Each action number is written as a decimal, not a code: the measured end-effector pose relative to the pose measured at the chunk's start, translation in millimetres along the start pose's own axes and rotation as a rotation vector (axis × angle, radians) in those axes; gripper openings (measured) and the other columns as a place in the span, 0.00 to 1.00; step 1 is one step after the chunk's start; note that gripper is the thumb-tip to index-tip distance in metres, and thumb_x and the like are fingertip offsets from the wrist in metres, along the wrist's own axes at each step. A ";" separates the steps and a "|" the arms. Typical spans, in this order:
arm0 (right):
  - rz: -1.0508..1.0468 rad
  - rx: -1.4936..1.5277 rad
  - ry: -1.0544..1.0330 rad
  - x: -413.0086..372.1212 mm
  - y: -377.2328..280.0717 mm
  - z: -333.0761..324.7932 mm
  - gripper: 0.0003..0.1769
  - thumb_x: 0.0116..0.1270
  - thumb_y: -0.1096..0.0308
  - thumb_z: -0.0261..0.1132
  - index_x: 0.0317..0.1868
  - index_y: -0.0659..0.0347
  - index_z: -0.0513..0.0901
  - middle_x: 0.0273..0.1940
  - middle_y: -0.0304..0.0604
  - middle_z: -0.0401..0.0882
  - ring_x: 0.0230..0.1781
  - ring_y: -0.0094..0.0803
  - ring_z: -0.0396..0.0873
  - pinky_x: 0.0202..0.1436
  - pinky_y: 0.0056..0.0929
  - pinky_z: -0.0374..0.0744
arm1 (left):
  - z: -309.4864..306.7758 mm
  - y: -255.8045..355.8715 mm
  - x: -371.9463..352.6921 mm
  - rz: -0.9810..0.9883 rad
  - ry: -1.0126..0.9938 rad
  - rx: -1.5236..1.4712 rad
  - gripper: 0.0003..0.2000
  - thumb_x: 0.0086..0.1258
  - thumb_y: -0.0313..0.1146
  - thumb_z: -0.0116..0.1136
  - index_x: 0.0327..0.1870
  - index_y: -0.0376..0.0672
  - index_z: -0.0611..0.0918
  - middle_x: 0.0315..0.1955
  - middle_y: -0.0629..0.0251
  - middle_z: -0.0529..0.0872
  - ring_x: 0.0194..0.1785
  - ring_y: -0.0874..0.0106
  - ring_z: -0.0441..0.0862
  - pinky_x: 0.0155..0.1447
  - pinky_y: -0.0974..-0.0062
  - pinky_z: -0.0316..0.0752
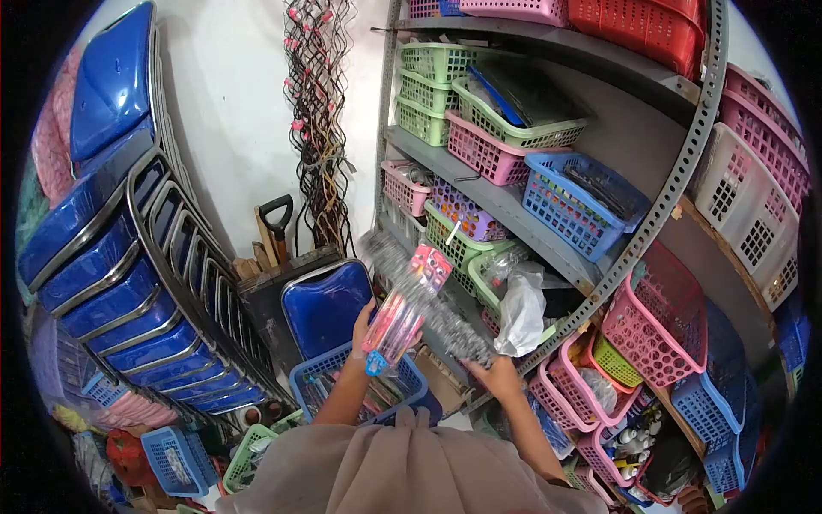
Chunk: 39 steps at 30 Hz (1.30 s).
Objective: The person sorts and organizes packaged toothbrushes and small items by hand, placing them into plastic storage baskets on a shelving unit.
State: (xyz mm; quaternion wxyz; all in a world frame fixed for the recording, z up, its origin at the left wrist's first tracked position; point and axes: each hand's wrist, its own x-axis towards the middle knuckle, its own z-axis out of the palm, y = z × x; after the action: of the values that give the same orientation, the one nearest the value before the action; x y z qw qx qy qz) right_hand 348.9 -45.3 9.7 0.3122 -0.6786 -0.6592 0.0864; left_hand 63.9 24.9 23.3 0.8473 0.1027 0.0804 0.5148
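My left hand [363, 330] is closed around a pink and red pack [398, 321] with a clear wrapper and a blue tip at its lower end. In my right hand [497, 375] is the lower end of a long dark grey item [454, 330], blurred by motion, which slants up to the left and passes behind or against the pack. Its exact kind is too blurred to tell. Below my hands sits a blue basket [415, 383] holding several packed, pen-like items.
Metal shelves [505, 206] with green, pink and blue baskets rise at the right. Stacked blue chairs [111, 283] stand at the left, and a blue seat [327, 304] leans ahead. More baskets [175, 463] lie low on both sides. Dark twisted strands [318, 128] hang by the wall.
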 end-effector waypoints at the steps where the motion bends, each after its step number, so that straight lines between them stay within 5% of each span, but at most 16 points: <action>1: -0.114 0.042 -0.129 -2.1 2.3 -2.7 0.26 0.53 0.52 0.72 0.42 0.66 0.84 0.30 0.59 0.82 0.32 0.53 0.82 0.37 0.41 0.78 | -8.9 0.4 5.7 0.059 0.109 0.129 0.32 0.71 0.55 0.46 0.67 0.39 0.67 0.61 0.47 0.73 0.60 0.50 0.74 0.61 0.44 0.69; 2: -0.230 0.083 -0.255 -3.6 3.3 -5.5 0.24 0.54 0.54 0.72 0.42 0.68 0.83 0.32 0.59 0.82 0.33 0.54 0.81 0.39 0.41 0.78 | -19.2 -6.2 22.8 0.137 -0.063 -0.004 0.32 0.70 0.55 0.48 0.66 0.39 0.69 0.59 0.49 0.75 0.58 0.51 0.75 0.61 0.45 0.69; 5: 0.004 0.108 -0.307 -2.4 -16.4 -29.3 0.27 0.55 0.53 0.72 0.43 0.71 0.81 0.35 0.59 0.83 0.35 0.54 0.82 0.40 0.41 0.78 | 4.1 -4.7 5.1 0.051 0.000 0.051 0.32 0.69 0.55 0.49 0.65 0.38 0.69 0.58 0.50 0.76 0.58 0.51 0.75 0.61 0.46 0.70; 6: -0.027 0.016 -0.120 -0.9 -16.2 -24.1 0.28 0.55 0.52 0.73 0.44 0.71 0.81 0.37 0.60 0.83 0.37 0.52 0.82 0.41 0.40 0.78 | 9.9 -5.6 3.4 -0.027 0.004 -0.047 0.33 0.68 0.57 0.49 0.64 0.38 0.70 0.58 0.51 0.76 0.58 0.51 0.75 0.61 0.46 0.69; 9: 0.091 -0.004 -0.220 -10.7 -24.3 -24.2 0.25 0.55 0.54 0.72 0.44 0.68 0.82 0.37 0.59 0.83 0.37 0.51 0.82 0.43 0.40 0.78 | 5.6 -7.6 8.5 -0.030 0.070 -0.052 0.32 0.69 0.57 0.47 0.66 0.42 0.70 0.62 0.50 0.73 0.61 0.50 0.72 0.64 0.46 0.65; 11: -0.020 0.129 -0.294 -16.0 -2.7 -9.8 0.25 0.55 0.54 0.73 0.44 0.69 0.82 0.37 0.58 0.83 0.38 0.53 0.82 0.45 0.40 0.78 | -9.7 -4.0 14.3 0.026 0.006 0.157 0.33 0.68 0.58 0.48 0.66 0.41 0.69 0.63 0.47 0.71 0.63 0.49 0.71 0.65 0.45 0.64; 13: -0.182 0.029 -0.397 -15.1 0.6 -9.4 0.25 0.56 0.55 0.72 0.44 0.69 0.82 0.37 0.57 0.84 0.37 0.51 0.82 0.44 0.39 0.78 | 3.3 -4.5 16.4 -0.081 -0.253 -0.138 0.34 0.68 0.59 0.48 0.67 0.41 0.67 0.65 0.45 0.69 0.64 0.48 0.70 0.67 0.45 0.64; 16: -0.102 0.174 -0.124 -5.9 6.7 0.3 0.26 0.53 0.49 0.72 0.34 0.68 0.84 0.25 0.58 0.80 0.29 0.52 0.82 0.34 0.43 0.78 | -3.1 -5.9 16.2 -0.004 -0.122 -0.082 0.36 0.68 0.59 0.48 0.69 0.41 0.65 0.64 0.44 0.69 0.63 0.48 0.70 0.65 0.46 0.66; 19: -0.224 0.244 -0.166 -14.6 0.8 7.6 0.26 0.54 0.49 0.73 0.32 0.69 0.83 0.24 0.58 0.80 0.27 0.52 0.80 0.34 0.42 0.77 | 11.1 -8.1 12.6 0.052 0.055 -0.066 0.36 0.69 0.58 0.49 0.70 0.41 0.63 0.63 0.44 0.69 0.62 0.49 0.70 0.63 0.47 0.66; 21: -0.286 0.283 -0.186 -14.8 1.6 8.3 0.26 0.54 0.49 0.73 0.31 0.69 0.82 0.23 0.58 0.79 0.26 0.52 0.79 0.34 0.42 0.77 | 11.5 -6.2 12.7 -0.028 -0.260 -0.182 0.35 0.69 0.57 0.48 0.69 0.39 0.65 0.62 0.49 0.72 0.64 0.53 0.71 0.65 0.50 0.66; 24: -0.315 0.123 -0.324 -10.6 9.3 2.8 0.27 0.54 0.49 0.72 0.35 0.70 0.83 0.26 0.59 0.80 0.29 0.53 0.80 0.37 0.40 0.77 | 7.3 -7.6 16.3 0.080 -0.242 -0.111 0.32 0.72 0.54 0.45 0.70 0.39 0.64 0.63 0.48 0.71 0.65 0.55 0.70 0.66 0.51 0.66; 25: -0.177 0.157 -0.303 -9.9 6.3 0.9 0.26 0.54 0.50 0.72 0.38 0.69 0.83 0.28 0.59 0.81 0.32 0.53 0.81 0.39 0.41 0.77 | 3.7 -9.4 19.5 0.194 -0.176 -0.031 0.32 0.72 0.53 0.44 0.70 0.39 0.64 0.64 0.47 0.70 0.64 0.54 0.71 0.66 0.51 0.67; 27: -0.037 0.190 -0.280 -12.2 -6.6 -8.5 0.26 0.54 0.50 0.72 0.40 0.67 0.84 0.30 0.60 0.81 0.35 0.53 0.81 0.41 0.42 0.77 | -5.7 -7.7 22.8 0.094 -0.211 -0.028 0.29 0.73 0.51 0.43 0.69 0.39 0.65 0.63 0.48 0.71 0.63 0.54 0.71 0.64 0.49 0.68; 30: -0.161 0.185 -0.484 -21.4 -3.1 -6.5 0.20 0.55 0.57 0.74 0.42 0.63 0.85 0.34 0.52 0.84 0.33 0.37 0.82 0.43 0.35 0.77 | -2.7 -8.8 23.3 -0.097 -0.276 -0.387 0.26 0.74 0.47 0.45 0.66 0.38 0.69 0.61 0.49 0.73 0.63 0.55 0.72 0.64 0.49 0.68; 36: 0.097 0.210 -0.295 -15.5 -19.8 -35.2 0.22 0.57 0.56 0.73 0.36 0.71 0.83 0.29 0.54 0.83 0.28 0.36 0.81 0.37 0.34 0.77 | 7.6 -24.3 14.9 0.073 0.050 -0.383 0.27 0.73 0.42 0.51 0.69 0.39 0.66 0.65 0.46 0.67 0.62 0.52 0.71 0.67 0.51 0.65; 39: 0.128 0.301 -0.112 -26.5 -9.1 -28.1 0.21 0.59 0.59 0.73 0.36 0.73 0.81 0.31 0.51 0.84 0.30 0.34 0.80 0.39 0.31 0.77 | 5.2 -25.1 12.2 -0.138 -0.232 -0.456 0.27 0.73 0.39 0.53 0.70 0.40 0.63 0.66 0.48 0.66 0.60 0.53 0.72 0.65 0.53 0.68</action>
State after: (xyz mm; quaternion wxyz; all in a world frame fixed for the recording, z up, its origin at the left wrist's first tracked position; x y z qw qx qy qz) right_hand 353.0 -79.7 29.0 0.3668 -0.6590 -0.6107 0.2413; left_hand 92.2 24.0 21.5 0.8853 -0.0385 -0.1285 0.4452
